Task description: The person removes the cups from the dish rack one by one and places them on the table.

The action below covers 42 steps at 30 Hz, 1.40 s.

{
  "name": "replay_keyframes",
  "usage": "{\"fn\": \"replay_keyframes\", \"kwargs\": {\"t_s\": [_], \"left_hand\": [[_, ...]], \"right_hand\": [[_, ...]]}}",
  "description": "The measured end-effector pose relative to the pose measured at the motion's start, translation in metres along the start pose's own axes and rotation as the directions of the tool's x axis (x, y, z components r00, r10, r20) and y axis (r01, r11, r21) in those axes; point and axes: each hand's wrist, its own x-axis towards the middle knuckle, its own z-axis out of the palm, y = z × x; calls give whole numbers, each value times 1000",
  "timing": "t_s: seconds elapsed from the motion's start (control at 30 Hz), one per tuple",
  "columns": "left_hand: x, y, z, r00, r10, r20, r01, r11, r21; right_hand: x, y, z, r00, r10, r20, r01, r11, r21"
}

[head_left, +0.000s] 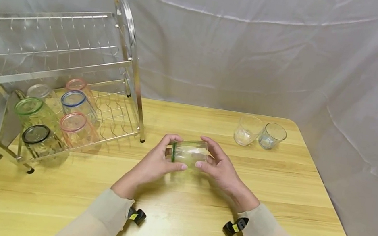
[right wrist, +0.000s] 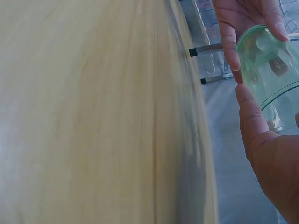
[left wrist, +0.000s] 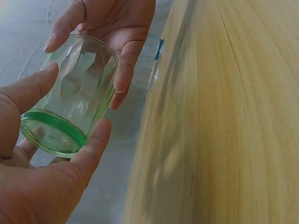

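Note:
A clear green-tinted drinking glass (head_left: 189, 153) lies on its side in the air between both hands, above the middle of the table. My left hand (head_left: 158, 163) grips its base end, thumb along the near side. Round the mouth end curl the fingers of my right hand (head_left: 222, 171). The left wrist view shows the thick green base of the glass (left wrist: 56, 128) close to the left fingers, and the open rim toward the right hand (left wrist: 114, 23). Seen from the right wrist, the rim of the glass (right wrist: 273, 70) faces the right palm.
A two-tier metal rack (head_left: 137, 98) stands at left; its lower shelf carries several upside-down glasses, among them a green one (head_left: 34, 111), a blue one (head_left: 75, 102) and a black one (head_left: 40, 140). Two upright glasses, one clear (head_left: 246, 132) and one bluish (head_left: 271, 137), stand at the back right.

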Motion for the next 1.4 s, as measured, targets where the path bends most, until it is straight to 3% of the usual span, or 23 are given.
{"fn": "replay_keyframes", "kwargs": {"t_s": [0.3, 0.47, 0.6, 0.73, 0.83, 0.97, 1.07, 1.13, 1.27, 1.4], "left_hand": [[-2, 1, -2, 1000, -6, -6, 6, 1000, -22], [-6, -2, -9, 999, -16, -51, 16, 1000, 0], [-14, -4, -18, 993, 6, -114, 3, 997, 82], [-24, -2, -29, 976, 54, -212, -5, 974, 225], [-32, 4, -38, 949, 101, -298, 7, 940, 341], [-42, 11, -51, 897, 185, -401, 35, 876, 482], [-47, 14, -61, 856, 253, -450, 52, 826, 562], [-49, 13, -67, 842, 278, -463, 68, 796, 601], [-51, 11, -74, 853, 262, -452, 111, 755, 646], [-52, 8, -76, 877, 212, -432, 146, 738, 659]], "right_hand": [[1, 0, 0, 1000, -7, -18, 7, 1000, -12], [1, -3, -3, 999, 10, -52, -14, 998, -69], [2, -5, -10, 996, 30, -87, -42, 990, -136], [4, -11, -16, 992, 25, -127, -61, 957, -285], [6, -18, -23, 988, 3, -152, -67, 905, -420], [12, -31, -31, 989, -24, -148, -61, 834, -548], [19, -41, -37, 989, -47, -139, -50, 784, -618], [26, -47, -41, 989, -63, -132, -41, 747, -664], [42, -63, -48, 990, -84, -114, -36, 631, -775], [60, -80, -54, 996, -53, -76, -42, 478, -878]]}}
